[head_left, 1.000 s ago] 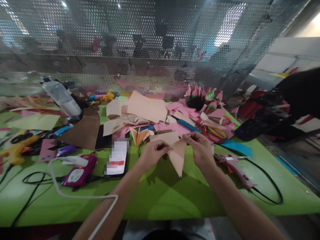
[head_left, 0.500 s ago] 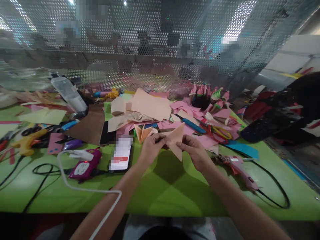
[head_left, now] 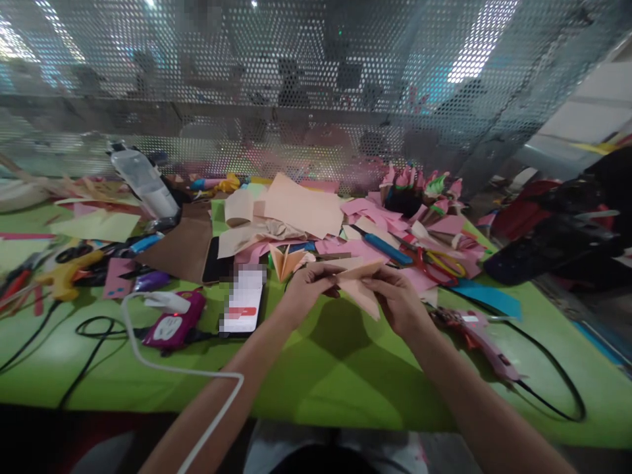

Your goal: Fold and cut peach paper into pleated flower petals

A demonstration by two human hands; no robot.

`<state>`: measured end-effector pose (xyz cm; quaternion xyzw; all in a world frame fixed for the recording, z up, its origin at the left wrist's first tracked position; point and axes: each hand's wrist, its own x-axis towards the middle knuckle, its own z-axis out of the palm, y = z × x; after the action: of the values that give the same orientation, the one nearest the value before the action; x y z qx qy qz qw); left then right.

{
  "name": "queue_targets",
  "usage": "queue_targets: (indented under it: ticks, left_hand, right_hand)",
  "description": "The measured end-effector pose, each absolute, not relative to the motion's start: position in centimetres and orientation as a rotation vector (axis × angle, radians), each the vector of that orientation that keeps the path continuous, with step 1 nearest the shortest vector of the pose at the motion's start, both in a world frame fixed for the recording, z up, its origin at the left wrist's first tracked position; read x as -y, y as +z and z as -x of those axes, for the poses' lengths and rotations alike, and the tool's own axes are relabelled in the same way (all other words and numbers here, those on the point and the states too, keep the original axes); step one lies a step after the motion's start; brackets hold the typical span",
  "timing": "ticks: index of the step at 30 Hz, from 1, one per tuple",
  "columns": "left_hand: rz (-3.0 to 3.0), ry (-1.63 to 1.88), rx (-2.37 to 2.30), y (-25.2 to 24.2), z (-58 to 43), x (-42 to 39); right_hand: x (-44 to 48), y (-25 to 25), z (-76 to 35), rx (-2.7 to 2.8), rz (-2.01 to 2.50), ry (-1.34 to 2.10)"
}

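Between both hands, raised over the green table (head_left: 316,388), is a folded piece of peach paper (head_left: 363,294) with pointed ends. My left hand (head_left: 312,289) pinches its left side between thumb and fingers. On the right side, my right hand (head_left: 392,293) grips the paper the same way, its fingers closed. Just behind my left hand stands another folded peach paper shape (head_left: 285,262) with upright points. A phone (head_left: 243,303) with a lit screen lies left of my left hand.
At right lies a pink glue gun (head_left: 486,342) with a black cord; at left, a yellow glue gun (head_left: 74,271). A magenta power adapter (head_left: 175,322) has a white cable crossing my left forearm. Paper sheets (head_left: 301,204), a blue cutter (head_left: 382,247) and scissors (head_left: 439,263) lie behind.
The folded paper has turned and tilted in my hands, its upper point now lower and leaning right. My right hand has moved slightly right. The whole view has shifted a little.
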<state>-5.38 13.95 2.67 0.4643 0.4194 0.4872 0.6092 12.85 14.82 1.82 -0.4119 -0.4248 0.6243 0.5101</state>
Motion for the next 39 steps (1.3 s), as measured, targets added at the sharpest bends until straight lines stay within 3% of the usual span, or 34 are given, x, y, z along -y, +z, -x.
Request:
queue_targets:
  ticks: [11, 17, 22, 27, 31, 39]
  left_hand:
    - [-1.099, 1.088, -0.894, 2.4, 5.9, -13.7]
    - [-1.956, 1.069, -1.119, 2.4, 5.5, -13.5]
    - [-2.395, 0.738, -1.264, 2.3, 5.1, -13.0]
    - [-2.323, 0.732, -1.329, 2.4, 5.0, -13.0]
    - [-2.113, 0.914, -1.308, 2.3, 5.1, -13.4]
    - [-1.942, 0.89, -1.243, 2.2, 4.8, -13.3]
  right_hand:
    - [-14.4, 2.5, -13.0, 0.985, 0.997, 1.515]
    - [-14.5, 2.5, -13.1, 1.091, 1.004, 1.431]
    - [-14.4, 2.6, -12.9, 1.125, 0.987, 1.484]
    - [-14.4, 2.2, -13.0, 1.207, 0.969, 1.47]
    - [-14.3, 2.2, -13.0, 1.338, 0.988, 1.279]
    - [-14.3, 2.7, -12.7, 1.441, 1.137, 0.975]
